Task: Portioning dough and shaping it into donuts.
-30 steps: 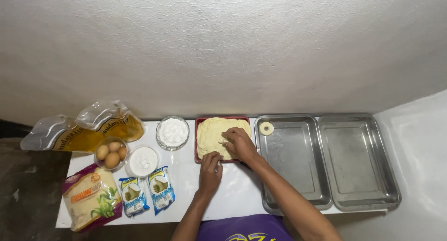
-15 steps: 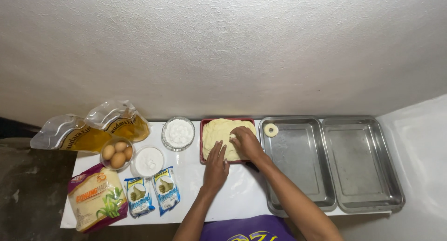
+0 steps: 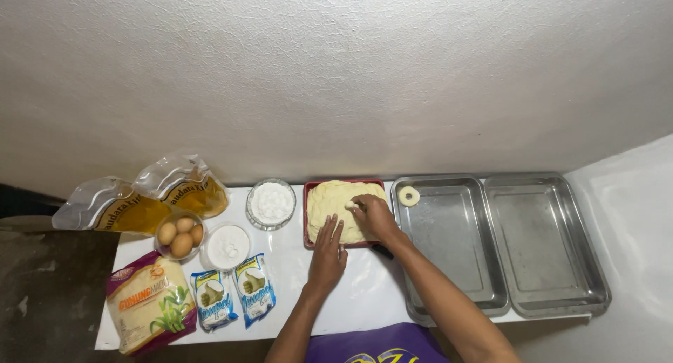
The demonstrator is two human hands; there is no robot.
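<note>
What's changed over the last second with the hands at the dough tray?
The right hand has shifted slightly from the near edge toward the middle of the dough in the red tray, now pinching a small piece. The left hand stays at the near edge. The ring in the steel tray is unmoved.

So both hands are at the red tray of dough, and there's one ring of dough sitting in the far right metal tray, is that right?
Not quite. The ring of dough sits in the left metal tray, the one next to the red tray, at its far corner; the right metal tray holds nothing visible. The head view shows this. The left hand and right hand are indeed at the red tray of dough.
</note>
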